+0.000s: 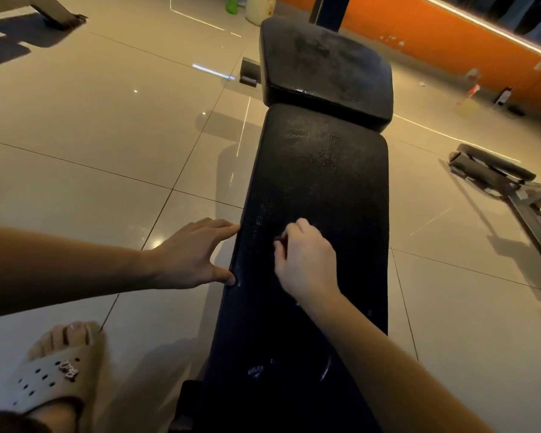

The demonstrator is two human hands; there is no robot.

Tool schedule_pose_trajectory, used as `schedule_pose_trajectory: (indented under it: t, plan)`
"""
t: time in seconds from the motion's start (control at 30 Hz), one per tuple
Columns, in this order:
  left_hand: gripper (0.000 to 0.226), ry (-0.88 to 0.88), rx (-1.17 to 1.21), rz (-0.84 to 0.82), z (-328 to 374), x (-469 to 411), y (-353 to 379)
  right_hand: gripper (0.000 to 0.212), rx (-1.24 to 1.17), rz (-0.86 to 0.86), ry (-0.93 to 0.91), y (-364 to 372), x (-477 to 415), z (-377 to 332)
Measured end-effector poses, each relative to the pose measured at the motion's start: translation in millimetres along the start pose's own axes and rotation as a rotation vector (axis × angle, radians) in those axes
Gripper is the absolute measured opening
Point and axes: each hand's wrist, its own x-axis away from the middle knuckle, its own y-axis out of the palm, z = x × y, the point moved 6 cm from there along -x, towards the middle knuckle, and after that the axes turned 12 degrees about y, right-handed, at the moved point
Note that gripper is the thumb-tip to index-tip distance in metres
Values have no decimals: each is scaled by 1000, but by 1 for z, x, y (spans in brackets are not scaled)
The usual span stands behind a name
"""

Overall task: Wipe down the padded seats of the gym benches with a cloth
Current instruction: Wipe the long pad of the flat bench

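Note:
A black padded gym bench runs up the middle of the view, with a long back pad [319, 189] and a separate seat pad [325, 70] beyond it. My left hand [194, 254] has straight fingers, with fingertips and thumb touching the long pad's left edge. My right hand [303, 257] rests on top of the long pad, knuckles up and fingers curled under. Something small and dark shows at its fingertips. No cloth is plainly visible against the black pad in this dim light.
Glossy beige floor tiles [107, 135] surround the bench. My left foot in a perforated slipper [50, 373] stands at the lower left. Another bench frame with rollers [494, 173] lies on the right. An orange wall [434, 32] runs behind, with a green bottle [231, 3] near it.

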Motion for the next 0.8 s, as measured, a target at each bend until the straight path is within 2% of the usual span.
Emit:
schedule_pose_trajectory:
  t: [0.1, 0.17, 0.27, 0.33, 0.4, 0.5, 0.6, 0.7, 0.8]
  plan:
    - [105, 5, -19, -7, 0, 0, 1, 23, -1, 102, 141, -12, -36, 17]
    - [105, 0, -22, -6, -1, 1, 2, 23, -25, 137, 155, -9, -21, 12]
    - [104, 6, -23, -3, 0, -1, 0, 20, -116, 21, -104, 5, 37, -9]
    - [104, 4, -23, -7, 0, -2, 1, 19, -98, 45, -200, 5, 33, 11]
    - [105, -1, -15, -17, -1, -1, 2, 18, -115, 161, -10, -9, -2, 58]
    - [105, 5, -15, -13, -3, 0, 2, 18, -199, 224, 382, -29, -29, 124]
    - [104, 10, -7, -16, -3, 0, 2, 22, -225, 251, 506, -24, -26, 106]
    - [104, 8, 0, -19, -2, 0, 3, 26, -158, 247, 366, -13, -15, 27]
    - [103, -23, -15, -39, -1, -1, 2, 30, -94, 157, 5, 3, 14, -43]
